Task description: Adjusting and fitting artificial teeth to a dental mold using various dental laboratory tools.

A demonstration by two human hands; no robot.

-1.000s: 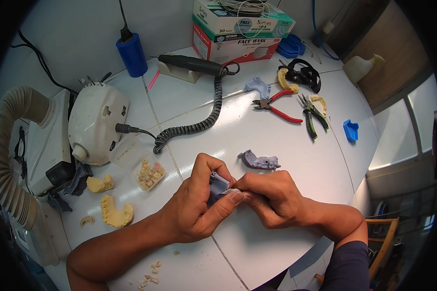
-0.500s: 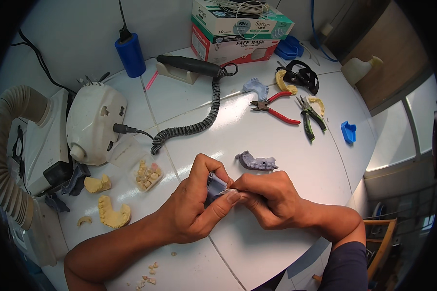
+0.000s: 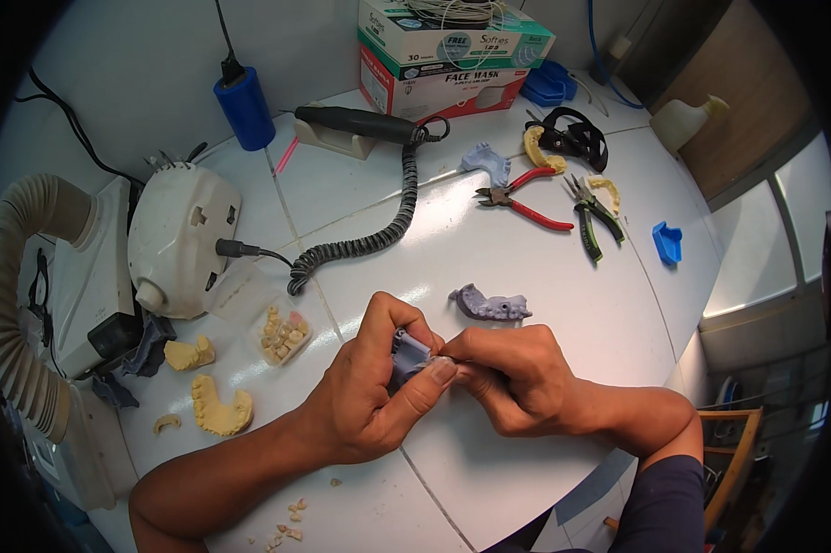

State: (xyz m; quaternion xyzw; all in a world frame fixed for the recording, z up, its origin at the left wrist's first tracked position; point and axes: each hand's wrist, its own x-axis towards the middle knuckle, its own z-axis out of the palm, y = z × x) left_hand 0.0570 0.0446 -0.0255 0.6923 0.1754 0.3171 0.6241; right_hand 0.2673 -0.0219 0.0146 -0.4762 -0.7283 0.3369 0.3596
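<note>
My left hand (image 3: 371, 392) is closed round a grey-blue dental model (image 3: 410, 355), gripping it between curled fingers and thumb. The thumb lies along the model's near edge, where a small pale, shiny bit shows by the thumb tip. Against that same edge, my right hand (image 3: 515, 378) is closed in a pinch, its fingertips meeting the left thumb. Whatever the right fingers hold is hidden behind them. Just beyond both hands lies a second grey-purple dental model (image 3: 491, 305) with a row of teeth, touched by neither hand.
Left of my hands are a lidded clear box of teeth (image 3: 285, 336), yellow plaster models (image 3: 220, 405) and a white control unit (image 3: 183, 235). A handpiece (image 3: 356, 123) rests in its stand at the back. Red-handled cutters (image 3: 526, 201) and green-black pliers (image 3: 595, 219) lie far right.
Both hands keep almost the same grip and place on the dental model. The whole view has shifted slightly.
</note>
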